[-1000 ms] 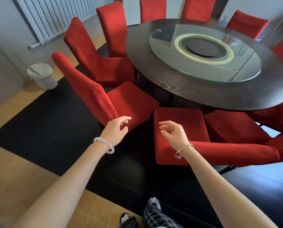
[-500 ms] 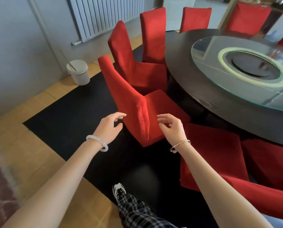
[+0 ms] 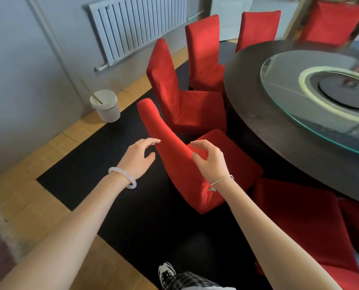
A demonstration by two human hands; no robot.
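Around the dark brown table with its pale green ring, red chairs stand on a black mat, beside which lie tan floor tiles and a white bucket.

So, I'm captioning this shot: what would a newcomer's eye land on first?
Red chairs ring the dark round table at right, which carries a glass turntable. In the middle, the left hand and right hand, both open, flank the back of the nearest chair. A white bucket stands by the wall at left.
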